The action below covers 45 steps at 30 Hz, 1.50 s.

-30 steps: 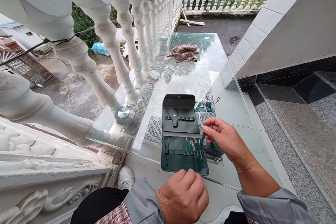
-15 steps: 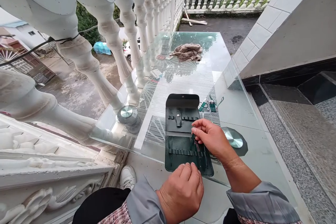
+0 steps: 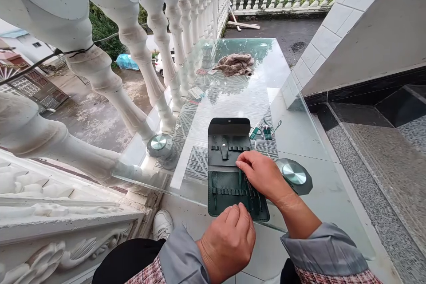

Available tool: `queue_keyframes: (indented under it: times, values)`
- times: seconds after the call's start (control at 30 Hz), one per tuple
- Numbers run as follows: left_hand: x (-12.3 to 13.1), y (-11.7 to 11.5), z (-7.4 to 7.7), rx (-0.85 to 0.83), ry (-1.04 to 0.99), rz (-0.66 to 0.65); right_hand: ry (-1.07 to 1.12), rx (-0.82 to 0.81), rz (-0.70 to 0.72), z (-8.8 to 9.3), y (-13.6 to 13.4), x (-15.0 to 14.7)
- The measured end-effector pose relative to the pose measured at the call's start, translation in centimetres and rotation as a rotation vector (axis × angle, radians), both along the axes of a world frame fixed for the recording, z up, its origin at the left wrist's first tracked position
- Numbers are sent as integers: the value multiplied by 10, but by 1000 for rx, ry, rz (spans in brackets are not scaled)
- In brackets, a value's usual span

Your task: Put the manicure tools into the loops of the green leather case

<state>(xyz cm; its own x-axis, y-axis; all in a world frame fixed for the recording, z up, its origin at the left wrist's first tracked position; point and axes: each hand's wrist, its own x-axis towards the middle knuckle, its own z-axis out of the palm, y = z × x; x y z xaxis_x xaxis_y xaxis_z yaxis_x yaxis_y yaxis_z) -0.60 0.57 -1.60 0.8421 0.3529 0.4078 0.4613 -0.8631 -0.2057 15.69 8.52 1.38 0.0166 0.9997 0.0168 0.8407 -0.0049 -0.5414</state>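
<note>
An opened dark green tool case (image 3: pixel 229 204) lies on the glass table, its flap turned away from me. A small snapped sheath (image 3: pixel 224 148) and a row of elastic loops are in its upper half. Slim tools stand in the lower loops: a thin one (image 3: pixel 214 191) at the left and several dark ones at the right, partly covered. My right hand (image 3: pixel 262 175) hovers over the case's right side, thumb and forefinger pinched together; what they hold is hidden. Curled at the case's near edge is my left hand (image 3: pixel 229 239), fingers pressed together, their contents out of sight.
Small green-and-white items (image 3: pixel 261 131) lie beside the case. Farther back are a crumpled brown cloth (image 3: pixel 234 65) and a small card (image 3: pixel 196 92). The glass table (image 3: pixel 146 186) rests on round metal-capped supports. White balusters (image 3: pixel 129 49) line the left; stone steps (image 3: pixel 369 142) rise at right.
My right hand has shifted slightly left and up over the case, palm turned lower. The dark green tool seen at its fingertips earlier no longer shows there. My left hand stays nearly where it was.
</note>
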Motion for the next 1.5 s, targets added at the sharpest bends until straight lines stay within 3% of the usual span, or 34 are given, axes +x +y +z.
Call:
queue_keyframes:
  times: [0.2, 0.43, 0.57, 0.67, 0.8, 0.97, 1.13, 1.5]
  values:
    - [-1, 1, 0, -18, 33, 5, -175, 100, 242, -2, -6, -2]
    - [0, 2, 2, -6, 0, 17, -204, 202, 273, -7, -11, 1]
    - [0, 2, 1, 24, -28, 11, -77, 304, 187, -4, -10, 16]
    - [-1, 2, 2, 21, 0, 1, 20, 367, -59, 2, -10, 42]
    - [-1, 3, 2, 11, -18, 2, -56, 160, -344, 8, -15, 78]
    - [1, 3, 1, 17, 29, 14, -184, -157, -270, 2, -23, 89]
    - [3, 3, 3, 21, 15, 22, -237, -143, -189, -6, -25, 81]
    - [3, 4, 2, 24, 4, 12, -282, -166, -201, -6, -22, 76]
